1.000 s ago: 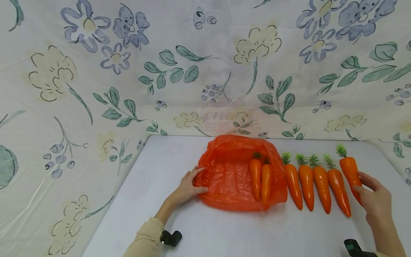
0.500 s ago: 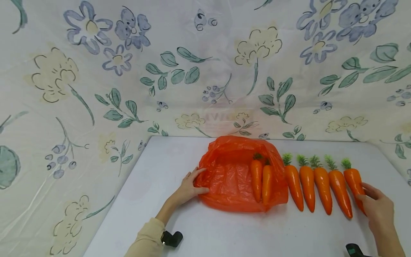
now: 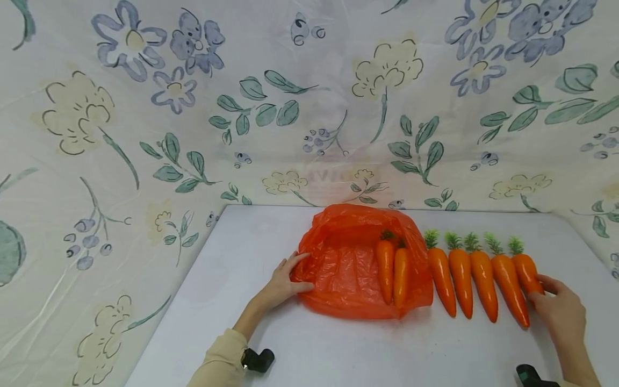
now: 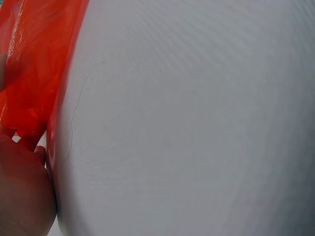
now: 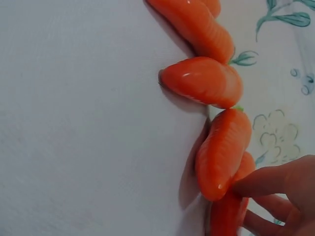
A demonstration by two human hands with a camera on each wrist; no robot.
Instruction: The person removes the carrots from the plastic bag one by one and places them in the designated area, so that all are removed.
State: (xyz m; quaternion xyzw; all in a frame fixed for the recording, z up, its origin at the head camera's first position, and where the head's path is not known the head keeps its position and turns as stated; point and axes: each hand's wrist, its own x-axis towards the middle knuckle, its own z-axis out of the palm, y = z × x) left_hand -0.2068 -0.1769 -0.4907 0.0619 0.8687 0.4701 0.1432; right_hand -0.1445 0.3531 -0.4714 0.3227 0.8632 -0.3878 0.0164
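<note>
An orange-red plastic bag (image 3: 338,301) lies with its mouth toward me, two carrots (image 3: 401,277) showing inside at its right. My left hand (image 3: 282,282) grips the bag's left edge between thumb and fingers; in the left wrist view the bag film (image 4: 37,69) bunches at the hand. Right of the bag, several orange carrots (image 3: 461,279) with green tops lie side by side. My right hand (image 3: 561,303) holds the lower part of the rightmost carrot (image 3: 524,267), its tip hidden by the hand. The right wrist view has the fingers (image 5: 266,181) against that carrot, beside its neighbour (image 5: 224,152).
The white tabletop (image 3: 362,355) extends in front of the bag and carrots. A flower-printed sheet (image 3: 338,118) hangs behind the table and along its left side. Black devices (image 3: 258,360) sit at both wrists.
My right hand has lowered the rightmost carrot toward me, then brought it left against its neighbour in the row. The left hand and the bag have stayed in place.
</note>
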